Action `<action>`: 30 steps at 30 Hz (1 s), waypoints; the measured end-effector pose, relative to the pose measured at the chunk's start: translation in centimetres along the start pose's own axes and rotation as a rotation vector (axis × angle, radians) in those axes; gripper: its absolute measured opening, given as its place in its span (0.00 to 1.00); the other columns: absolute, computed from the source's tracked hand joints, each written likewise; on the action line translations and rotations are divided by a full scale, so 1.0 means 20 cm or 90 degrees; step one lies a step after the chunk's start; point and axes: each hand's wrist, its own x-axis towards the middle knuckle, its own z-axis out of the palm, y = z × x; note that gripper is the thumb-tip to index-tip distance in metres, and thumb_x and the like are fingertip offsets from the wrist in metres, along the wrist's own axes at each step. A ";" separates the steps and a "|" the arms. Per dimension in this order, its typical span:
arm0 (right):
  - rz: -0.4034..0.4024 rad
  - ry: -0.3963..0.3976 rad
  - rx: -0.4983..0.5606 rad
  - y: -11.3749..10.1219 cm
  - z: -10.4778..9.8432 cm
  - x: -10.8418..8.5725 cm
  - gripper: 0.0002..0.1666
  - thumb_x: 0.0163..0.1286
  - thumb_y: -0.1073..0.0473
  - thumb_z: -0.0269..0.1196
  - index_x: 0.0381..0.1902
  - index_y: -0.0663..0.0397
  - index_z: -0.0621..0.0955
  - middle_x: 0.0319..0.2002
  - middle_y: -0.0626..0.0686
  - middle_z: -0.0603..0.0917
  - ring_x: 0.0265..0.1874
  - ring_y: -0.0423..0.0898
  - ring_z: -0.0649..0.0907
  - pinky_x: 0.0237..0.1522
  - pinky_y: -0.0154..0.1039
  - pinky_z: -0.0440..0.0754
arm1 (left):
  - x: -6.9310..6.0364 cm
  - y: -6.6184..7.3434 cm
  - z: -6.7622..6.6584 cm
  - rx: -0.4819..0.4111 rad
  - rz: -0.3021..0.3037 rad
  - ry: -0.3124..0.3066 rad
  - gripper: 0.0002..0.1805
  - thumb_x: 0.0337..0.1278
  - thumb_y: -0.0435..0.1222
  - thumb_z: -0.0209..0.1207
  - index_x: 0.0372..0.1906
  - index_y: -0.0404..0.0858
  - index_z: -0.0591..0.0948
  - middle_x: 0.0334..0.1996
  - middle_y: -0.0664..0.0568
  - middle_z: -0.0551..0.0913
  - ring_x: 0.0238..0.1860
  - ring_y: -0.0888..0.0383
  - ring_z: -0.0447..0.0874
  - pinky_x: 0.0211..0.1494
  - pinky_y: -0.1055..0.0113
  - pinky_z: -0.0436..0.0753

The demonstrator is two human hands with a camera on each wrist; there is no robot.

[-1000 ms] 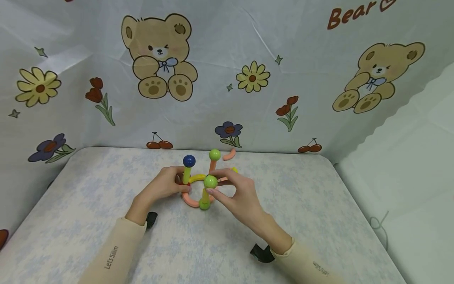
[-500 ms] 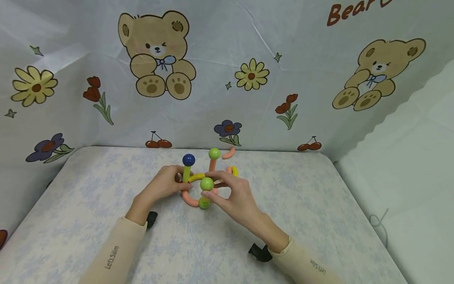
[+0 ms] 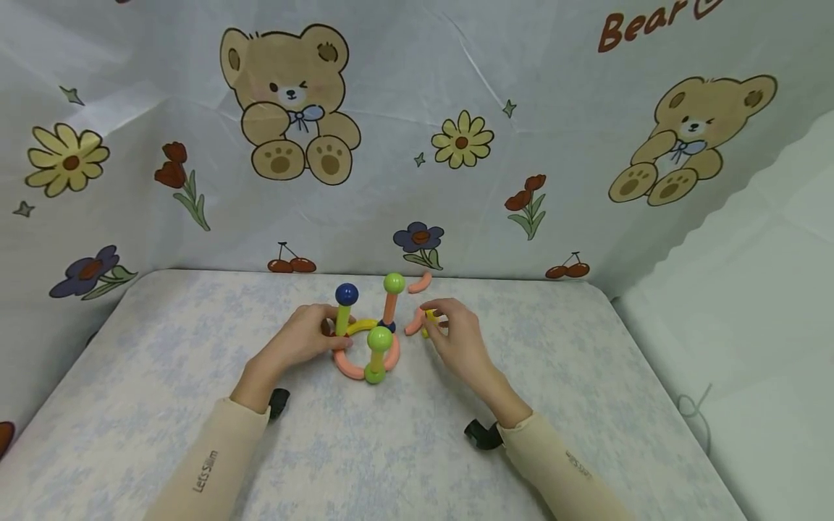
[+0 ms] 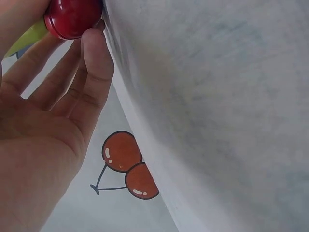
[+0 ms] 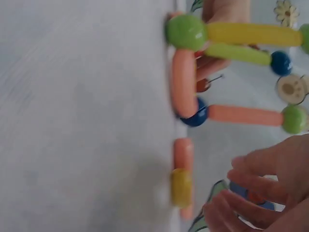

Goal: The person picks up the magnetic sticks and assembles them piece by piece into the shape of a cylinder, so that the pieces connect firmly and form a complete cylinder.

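Note:
A ring of curved rods and balls lies on the table, with straight rods standing on it. My left hand point(image 3: 308, 334) holds the red ball point(image 4: 73, 18) at the ring's left; the yellow-green rod point(image 3: 342, 320) with a dark blue ball point(image 3: 347, 294) rises from it. At the front, a yellow rod point(image 3: 377, 362) carries a green ball point(image 3: 380, 339). At the back, an orange-pink rod point(image 3: 390, 309) bears another green ball point(image 3: 394, 283). My right hand point(image 3: 459, 336), fingers relaxed and holding nothing, hovers beside a loose yellow curved rod point(image 5: 182, 188) and a loose pink curved rod point(image 3: 414, 323).
Another pink curved rod point(image 3: 420, 283) lies near the table's back edge. Behind the table point(image 3: 365, 449) hangs a printed bear cloth point(image 3: 384, 94). A thin cord point(image 3: 697, 412) is at the right beyond the table edge.
The right hand has let go of the green ball on the front yellow rod and moved right, to the loose curved rods. The left hand stays at the red ball.

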 end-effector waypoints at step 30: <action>0.297 -0.209 0.028 0.16 -0.18 0.07 0.11 0.61 0.61 0.76 0.41 0.58 0.89 0.35 0.53 0.88 0.32 0.45 0.83 0.35 0.38 0.83 | 0.00 0.00 -0.01 -0.015 -0.002 -0.016 0.20 0.58 0.39 0.76 0.54 0.37 0.87 0.30 0.49 0.83 0.28 0.55 0.76 0.32 0.62 0.75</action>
